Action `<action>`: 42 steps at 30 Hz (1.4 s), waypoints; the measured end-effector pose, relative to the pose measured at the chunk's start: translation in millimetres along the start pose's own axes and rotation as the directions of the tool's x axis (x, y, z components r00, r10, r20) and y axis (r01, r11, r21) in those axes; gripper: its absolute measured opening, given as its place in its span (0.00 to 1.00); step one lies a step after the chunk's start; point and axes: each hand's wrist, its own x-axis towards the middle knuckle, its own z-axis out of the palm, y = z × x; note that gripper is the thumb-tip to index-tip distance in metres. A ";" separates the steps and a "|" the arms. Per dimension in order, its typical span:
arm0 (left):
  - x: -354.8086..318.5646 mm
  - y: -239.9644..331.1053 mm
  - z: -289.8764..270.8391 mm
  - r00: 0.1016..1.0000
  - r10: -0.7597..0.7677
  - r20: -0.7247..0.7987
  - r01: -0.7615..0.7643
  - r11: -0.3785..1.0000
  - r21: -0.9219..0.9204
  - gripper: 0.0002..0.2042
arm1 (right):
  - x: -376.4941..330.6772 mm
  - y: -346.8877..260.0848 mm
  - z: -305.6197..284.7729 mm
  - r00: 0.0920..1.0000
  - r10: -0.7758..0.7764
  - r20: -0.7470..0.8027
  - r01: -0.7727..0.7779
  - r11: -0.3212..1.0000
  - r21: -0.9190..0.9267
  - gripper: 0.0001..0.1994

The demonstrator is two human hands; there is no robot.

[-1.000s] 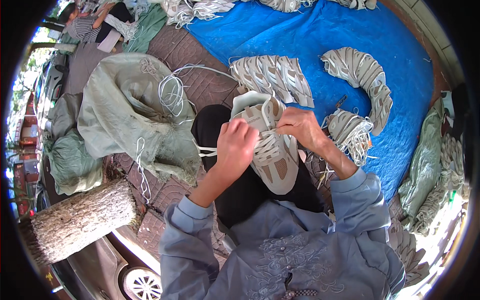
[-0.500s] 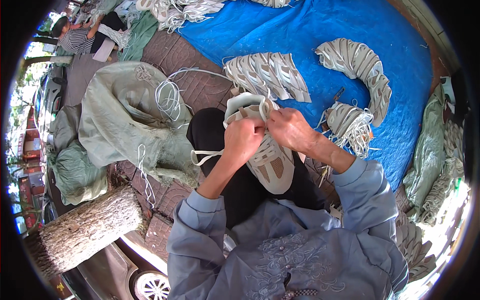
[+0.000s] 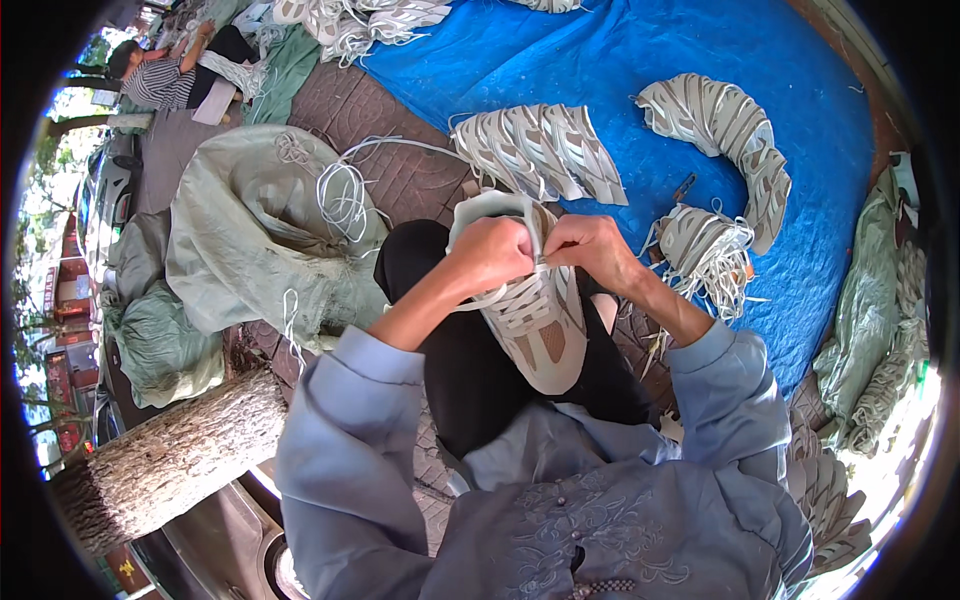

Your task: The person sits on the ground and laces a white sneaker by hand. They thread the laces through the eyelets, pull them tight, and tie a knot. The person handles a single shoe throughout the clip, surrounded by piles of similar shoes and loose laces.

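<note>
Beige shoe upper (image 3: 548, 345) sits toe-near on the lap (image 3: 462, 385), left hand (image 3: 494, 250) and right hand (image 3: 598, 250) fingers both clenched on it (lace or edge, can't tell), so keep those laces (image 3: 520, 308) flat and tug evenly.

Outdoor site, bright daylight.
Reddish patterned paving (image 3: 350, 100), blue tarp (image 3: 690, 45) over part; tree trunk (image 3: 185, 455) (bark rough) near a parked car (image 3: 215, 540).

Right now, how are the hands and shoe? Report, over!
Left hand and right hand closed at the laces. Shoe on the lap. Nothing in the way; hands hide part of it.
</note>
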 end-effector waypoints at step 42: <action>-214.3 -282.2 -73.1 0.323 -0.751 -0.575 -0.823 0.077 -0.563 0.08 | 52.8 -9.5 -156.0 0.857 0.218 -0.467 0.002 0.905 0.426 0.11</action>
